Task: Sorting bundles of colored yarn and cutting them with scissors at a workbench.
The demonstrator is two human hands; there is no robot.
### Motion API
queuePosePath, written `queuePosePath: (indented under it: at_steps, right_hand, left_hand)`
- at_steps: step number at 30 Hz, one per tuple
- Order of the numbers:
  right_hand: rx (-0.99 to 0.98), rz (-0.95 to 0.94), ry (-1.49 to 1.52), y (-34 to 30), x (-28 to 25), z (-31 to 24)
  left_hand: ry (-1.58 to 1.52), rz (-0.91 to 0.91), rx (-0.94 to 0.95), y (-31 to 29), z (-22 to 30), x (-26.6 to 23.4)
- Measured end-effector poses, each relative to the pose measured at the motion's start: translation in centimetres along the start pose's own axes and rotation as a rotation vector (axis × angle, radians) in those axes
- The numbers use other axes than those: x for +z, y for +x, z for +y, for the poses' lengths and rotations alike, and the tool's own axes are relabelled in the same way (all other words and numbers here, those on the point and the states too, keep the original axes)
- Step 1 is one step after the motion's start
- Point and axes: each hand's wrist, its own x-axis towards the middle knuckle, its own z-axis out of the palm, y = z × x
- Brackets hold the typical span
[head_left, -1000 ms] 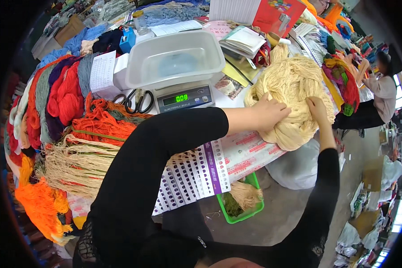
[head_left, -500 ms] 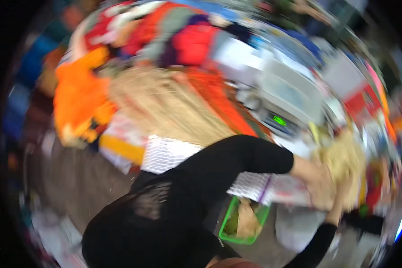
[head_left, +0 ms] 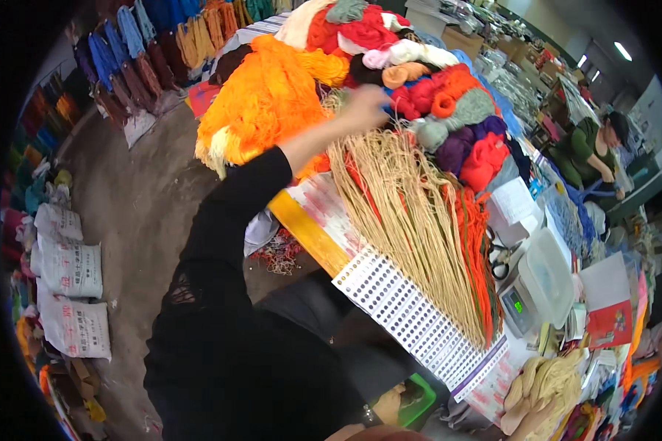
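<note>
My left hand (head_left: 362,112), smeared by motion, is stretched over the far end of a long bundle of beige yarn (head_left: 401,209); its grip cannot be made out. Close by lie a large heap of orange yarn (head_left: 268,95) and coloured yarn balls. At the lower right edge, my right hand (head_left: 529,420) is partly in view, its fingers closed on a cream yarn skein (head_left: 548,386). The beige strands lie over a white chart sheet with rows of dark dots (head_left: 408,316), beside red-orange yarn (head_left: 477,242).
A digital scale (head_left: 518,305) with a clear plastic tub (head_left: 550,275) stands right of the yarn, near black scissors (head_left: 501,266). Below the table edge is a green basket (head_left: 421,400). White sacks (head_left: 73,327) are stacked at left. Another person (head_left: 592,151) works at far right.
The view has swung right and downward. My left hand has left the cream skein and moved to the beige bundle's far end; my right hand has stayed by the cream skein.
</note>
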Motion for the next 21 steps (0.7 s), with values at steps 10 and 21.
queuePosePath:
  at_steps: [10, 21]
  right_hand:
    - [-0.068, -0.065, 0.151, 1.5, -6.9, -15.7]
    - [-0.549, -0.5, 0.937, -0.7, -7.1, -50.3]
  left_hand:
    - [0.428, 0.266, -1.136, -1.4, -22.0, -14.9]
    - [-0.001, 0.877, -0.541, -5.5, -10.2, -15.4]
